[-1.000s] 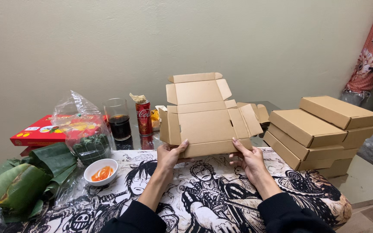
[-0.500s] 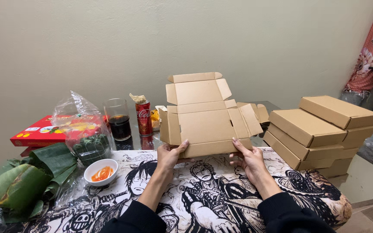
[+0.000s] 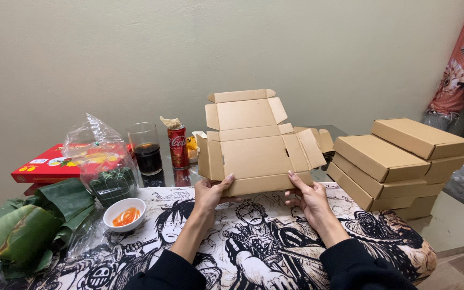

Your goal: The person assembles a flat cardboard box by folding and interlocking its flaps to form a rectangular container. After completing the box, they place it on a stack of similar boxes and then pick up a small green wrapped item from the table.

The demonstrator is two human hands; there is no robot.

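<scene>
I hold an unfolded brown cardboard mailer box (image 3: 253,145) upright above the table, its lid flap pointing up and side flaps spread. My left hand (image 3: 209,192) grips its lower left edge, thumb on the front. My right hand (image 3: 310,197) grips the lower right edge, index finger along the front panel. Both sleeves are black. Below the hands lies a black-and-white cartoon-printed mat (image 3: 253,236).
Several closed brown boxes (image 3: 398,158) are stacked at the right. At the left stand a glass of dark drink (image 3: 146,147), a red can (image 3: 178,146), a plastic bag (image 3: 100,161), a red flat box (image 3: 46,166), a small white bowl (image 3: 124,214) and leaf-wrapped bundles (image 3: 22,231).
</scene>
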